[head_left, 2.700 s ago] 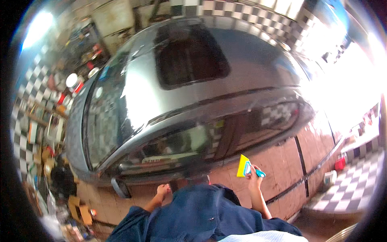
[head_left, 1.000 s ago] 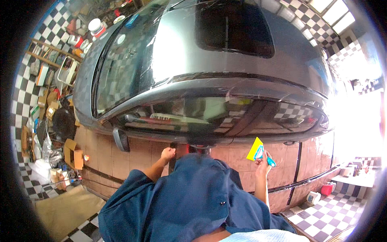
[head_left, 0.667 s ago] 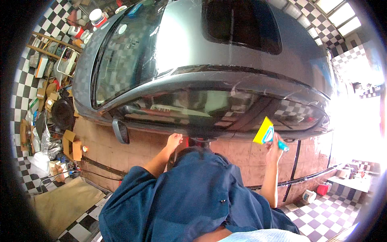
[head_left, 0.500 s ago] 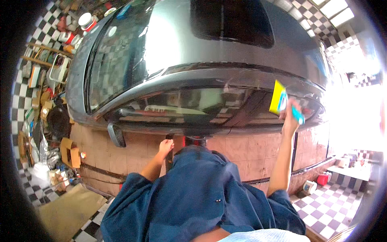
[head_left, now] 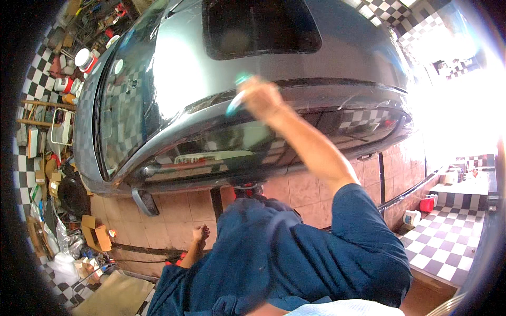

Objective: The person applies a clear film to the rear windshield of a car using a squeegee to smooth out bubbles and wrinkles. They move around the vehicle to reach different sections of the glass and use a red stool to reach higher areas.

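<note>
A dark grey car [head_left: 350, 50] fills the view in front of me, side-on, with its side window [head_left: 224, 139] and sunroof [head_left: 263, 29] visible. My right hand [head_left: 259, 97] is closed around a teal-handled tool [head_left: 234, 105] at the roof edge above the window. Motion blurs the tool, and its yellow flat piece, seen earlier, does not show. Whether the tool touches the paint I cannot tell. My left hand [head_left: 201, 233] hangs low beside my body, fingers loosely apart and holding nothing.
The side mirror [head_left: 143, 202] sticks out toward me at the left. An opened cardboard box [head_left: 96, 233], a black tyre-like round object [head_left: 73, 195] and white buckets [head_left: 83, 59] crowd the left wall. A red container [head_left: 426, 205] sits at the right by a white-topped ledge [head_left: 456, 185].
My right hand has swung left and farther across, from the rear window to the roof edge, still gripping the tool. My left hand has dropped lower and its fingers have loosened.
</note>
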The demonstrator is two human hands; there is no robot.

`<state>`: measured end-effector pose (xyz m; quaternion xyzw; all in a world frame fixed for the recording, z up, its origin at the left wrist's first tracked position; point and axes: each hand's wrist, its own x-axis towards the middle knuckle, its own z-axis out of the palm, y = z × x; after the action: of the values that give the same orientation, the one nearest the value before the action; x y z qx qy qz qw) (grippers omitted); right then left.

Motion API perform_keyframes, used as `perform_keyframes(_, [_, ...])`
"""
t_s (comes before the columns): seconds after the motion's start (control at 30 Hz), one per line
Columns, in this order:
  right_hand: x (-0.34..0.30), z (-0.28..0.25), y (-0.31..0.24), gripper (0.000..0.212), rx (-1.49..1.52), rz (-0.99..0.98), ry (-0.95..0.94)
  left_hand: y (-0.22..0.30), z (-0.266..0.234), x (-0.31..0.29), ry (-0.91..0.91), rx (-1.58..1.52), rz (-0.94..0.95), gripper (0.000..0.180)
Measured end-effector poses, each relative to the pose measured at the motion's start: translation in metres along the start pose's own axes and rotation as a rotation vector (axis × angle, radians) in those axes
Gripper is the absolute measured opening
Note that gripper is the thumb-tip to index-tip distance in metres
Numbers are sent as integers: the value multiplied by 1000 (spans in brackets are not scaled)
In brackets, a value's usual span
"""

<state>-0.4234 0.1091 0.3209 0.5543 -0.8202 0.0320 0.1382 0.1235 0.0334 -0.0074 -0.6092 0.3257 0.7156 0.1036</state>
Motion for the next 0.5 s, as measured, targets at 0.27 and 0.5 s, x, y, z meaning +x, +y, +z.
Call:
perform_keyframes(0.27, [-50, -66, -12, 22, 1239, 534, 142, 45, 46, -13, 25, 115, 161, 19])
perform_keyframes(0.5, [-179, -40, 202, 28, 1169, 1388, 962, 36, 39, -17, -16, 60, 150, 17])
